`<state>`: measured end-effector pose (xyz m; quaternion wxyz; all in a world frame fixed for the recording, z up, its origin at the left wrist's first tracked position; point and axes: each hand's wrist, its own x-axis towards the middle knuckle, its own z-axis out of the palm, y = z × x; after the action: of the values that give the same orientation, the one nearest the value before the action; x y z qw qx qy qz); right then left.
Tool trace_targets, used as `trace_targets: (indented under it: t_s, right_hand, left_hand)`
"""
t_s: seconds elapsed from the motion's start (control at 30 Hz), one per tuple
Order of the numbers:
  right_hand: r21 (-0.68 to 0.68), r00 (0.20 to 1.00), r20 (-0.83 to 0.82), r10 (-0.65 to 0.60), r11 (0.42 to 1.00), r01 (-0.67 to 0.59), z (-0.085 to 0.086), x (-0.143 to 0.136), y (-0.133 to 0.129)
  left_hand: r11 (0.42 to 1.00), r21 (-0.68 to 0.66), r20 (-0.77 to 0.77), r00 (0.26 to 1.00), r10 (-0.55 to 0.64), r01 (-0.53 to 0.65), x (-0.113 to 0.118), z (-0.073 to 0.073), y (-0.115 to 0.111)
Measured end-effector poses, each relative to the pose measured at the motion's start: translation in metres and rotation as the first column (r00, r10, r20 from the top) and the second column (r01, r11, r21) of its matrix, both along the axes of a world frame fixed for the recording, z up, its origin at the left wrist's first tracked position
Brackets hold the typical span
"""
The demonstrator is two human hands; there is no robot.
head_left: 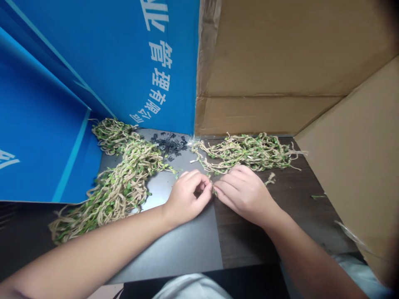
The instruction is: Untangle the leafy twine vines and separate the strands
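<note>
My left hand (188, 195) and my right hand (241, 191) meet at the middle of the table, fingertips nearly touching. Both pinch a small piece of twine with green bits (214, 192), mostly hidden by the fingers. Beyond my right hand lies a bundle of beige twine with green leaves (249, 151). A larger heap of the same leafy twine (124, 182) stretches along the left, beside my left forearm. Small black pieces (171, 143) are piled at the back, between the two heaps.
A blue panel with white characters (124, 62) stands at the left and back. Cardboard walls (268, 54) rise at the back and right. Short twine scraps (270, 179) lie right of my right hand on the dark wooden surface (246, 245). A grey sheet (181, 249) covers the left part.
</note>
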<state>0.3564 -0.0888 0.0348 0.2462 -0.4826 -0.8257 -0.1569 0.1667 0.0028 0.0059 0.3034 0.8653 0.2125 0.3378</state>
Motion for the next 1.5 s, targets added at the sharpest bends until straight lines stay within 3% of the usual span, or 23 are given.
trace_targets:
  t_s: [0.33,0.67,1.2,1.33,1.5]
  right_hand:
    - [0.038,0.998,-0.055,-0.014,0.999,0.016,-0.0033,0.0001,0.0015]
    - [-0.036,0.942,-0.334,-0.025,0.999,0.013,-0.0055,0.0042,0.0020]
    - [0.011,0.997,-0.073,-0.023,1.000,0.024,0.0006,0.0002,0.0013]
    - [-0.001,0.981,-0.193,-0.028,1.000,0.029,-0.0020,0.0014,0.0016]
    - [-0.066,0.896,-0.442,-0.047,0.998,0.020,-0.0084,0.0036,0.0030]
  left_hand:
    - [0.997,-0.073,0.010,1.000,-0.014,0.014,0.0006,-0.0002,0.0008]
    - [0.992,-0.127,0.044,0.999,-0.003,0.009,-0.0001,-0.0005,0.0022]
    - [0.994,-0.107,0.032,0.999,0.032,-0.028,0.0007,-0.0030,0.0030]
    - [0.989,-0.141,0.027,0.999,0.038,-0.034,0.0011,-0.0016,0.0036]
    - [0.987,-0.160,0.044,0.998,0.043,-0.035,0.0014,-0.0007,0.0042]
